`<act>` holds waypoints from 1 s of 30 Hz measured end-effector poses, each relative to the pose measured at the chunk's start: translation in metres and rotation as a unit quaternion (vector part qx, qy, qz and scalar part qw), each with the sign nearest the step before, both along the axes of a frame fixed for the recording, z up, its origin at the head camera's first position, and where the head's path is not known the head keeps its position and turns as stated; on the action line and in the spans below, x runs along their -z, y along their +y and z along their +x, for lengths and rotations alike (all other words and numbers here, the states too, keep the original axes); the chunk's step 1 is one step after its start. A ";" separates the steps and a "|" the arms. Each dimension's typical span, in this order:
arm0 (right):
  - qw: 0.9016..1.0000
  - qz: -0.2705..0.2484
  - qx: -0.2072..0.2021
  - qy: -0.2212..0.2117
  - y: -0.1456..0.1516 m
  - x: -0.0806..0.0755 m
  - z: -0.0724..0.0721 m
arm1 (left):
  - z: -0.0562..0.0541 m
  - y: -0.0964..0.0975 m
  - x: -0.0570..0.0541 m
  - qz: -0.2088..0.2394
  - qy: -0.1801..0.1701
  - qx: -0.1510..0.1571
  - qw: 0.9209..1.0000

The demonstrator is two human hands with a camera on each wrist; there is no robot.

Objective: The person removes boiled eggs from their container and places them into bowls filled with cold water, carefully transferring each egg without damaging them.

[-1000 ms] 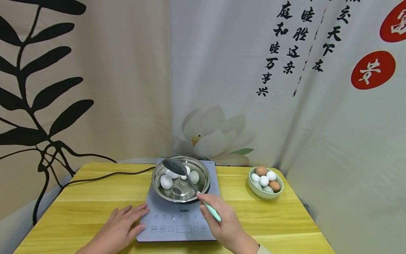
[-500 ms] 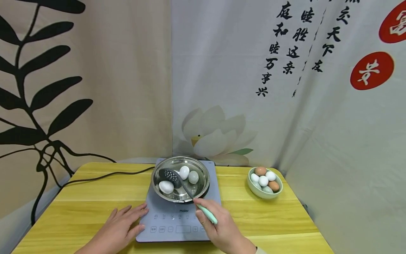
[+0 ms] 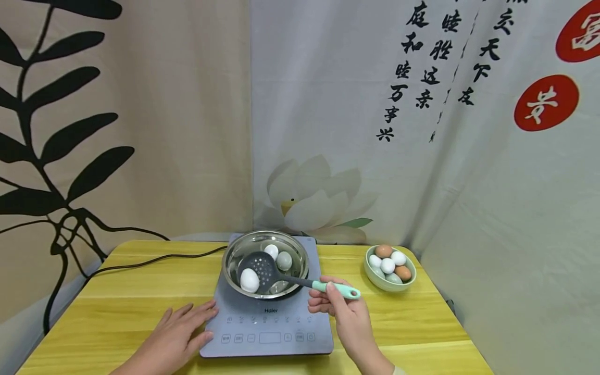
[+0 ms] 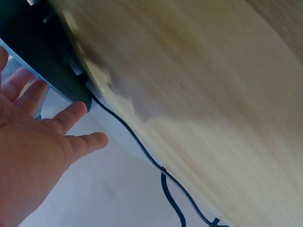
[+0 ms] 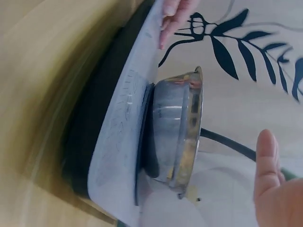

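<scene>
My right hand point(image 3: 349, 317) pinches the mint-green handle of a slotted spoon point(image 3: 262, 265) between thumb and fingers, palm turned partly up. The spoon's dark grey perforated head dips inside a shiny metal pot point(image 3: 244, 245) holding water and eggs. At the left of the head, overlapping its edge, is a white egg point(image 3: 250, 280). Behind it lie another white egg point(image 3: 271, 252) and a pale grey-green egg point(image 3: 284, 261). The pot stands on a light blue-grey induction cooker point(image 3: 262, 349). My left hand point(image 3: 180, 330), fingers spread, touches the cooker's left edge.
A pale green bowl point(image 3: 389, 286) with several white, brown and greenish eggs stands on the yellow wooden table point(image 3: 145, 297), right of the cooker. A black power cord point(image 3: 164, 257) runs left from the cooker. Printed curtains point(image 3: 328, 104) hang directly behind the table.
The spoon's head has come down into the pot beside the left egg and its handle has swung right. My right hand has moved right and turned over. My left hand has stayed put.
</scene>
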State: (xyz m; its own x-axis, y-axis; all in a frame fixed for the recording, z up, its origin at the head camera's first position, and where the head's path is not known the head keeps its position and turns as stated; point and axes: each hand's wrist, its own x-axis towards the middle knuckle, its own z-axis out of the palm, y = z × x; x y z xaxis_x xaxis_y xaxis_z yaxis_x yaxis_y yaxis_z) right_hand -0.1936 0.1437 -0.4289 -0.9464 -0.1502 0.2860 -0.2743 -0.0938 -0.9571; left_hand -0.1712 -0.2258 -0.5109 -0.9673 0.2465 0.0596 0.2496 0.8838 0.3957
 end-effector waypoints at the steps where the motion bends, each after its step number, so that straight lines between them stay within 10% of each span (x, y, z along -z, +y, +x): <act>1: 0.999 -0.021 0.011 -0.037 0.001 -0.001 -0.003 | 0.000 0.000 0.000 0.000 -0.001 0.000 1.000; 9: 0.986 -0.090 0.013 -0.142 0.010 0.005 -0.012 | 0.000 -0.001 -0.001 0.005 -0.002 0.003 1.000; 19: 0.996 0.014 -0.055 -0.076 0.028 0.018 -0.013 | 0.000 -0.001 0.001 0.007 -0.001 0.002 1.000; 24: 0.998 0.042 -0.037 -0.028 0.027 0.022 -0.015 | 0.000 -0.001 0.001 0.007 0.000 0.001 1.000; 30: 0.997 -0.007 0.020 -0.070 0.019 0.018 -0.017 | 0.001 0.000 0.001 0.003 -0.002 0.000 1.000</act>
